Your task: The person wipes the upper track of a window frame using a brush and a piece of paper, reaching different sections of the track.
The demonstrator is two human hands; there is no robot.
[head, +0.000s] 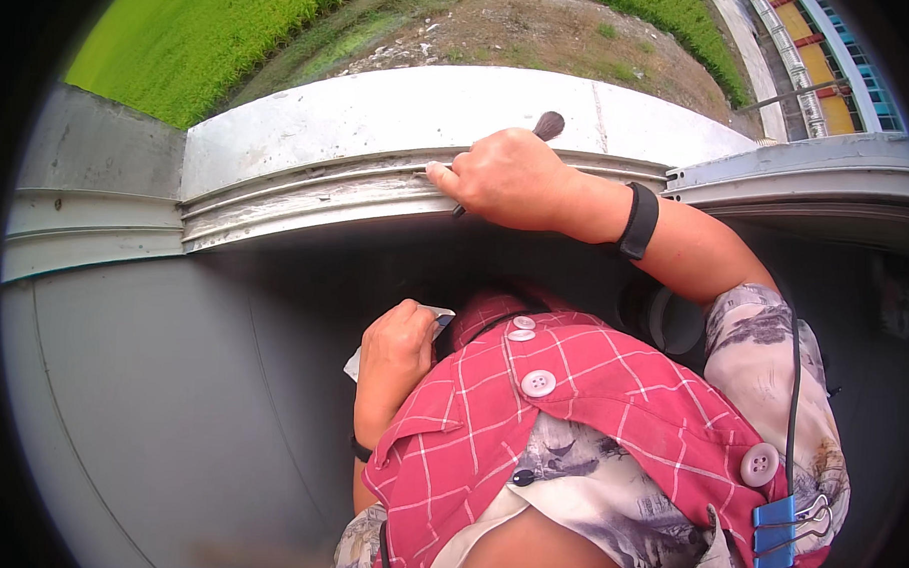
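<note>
My right hand (507, 177) is closed around the handle of a soft-bristled brush (550, 125). The dark bristles point up and away over the white outer sill (401, 105), and the black handle end sticks out below the hand. This hand is over the sliding window track (307, 192), whose grooves hold dirt and pale debris. Lower down, close to the red checked apron, my left hand (398, 342) grips a flat white item (443, 316), perhaps a packet or folded paper; the fingers hide most of it.
A grey wall panel (158, 379) lies at left below the window frame (96, 219). At right is the sliding sash's edge (796, 176). Outside are grass, bare ground and a yellow-and-blue structure. A round object (682, 322) sits in shadow beside my right elbow. A black cable runs down the right sleeve.
</note>
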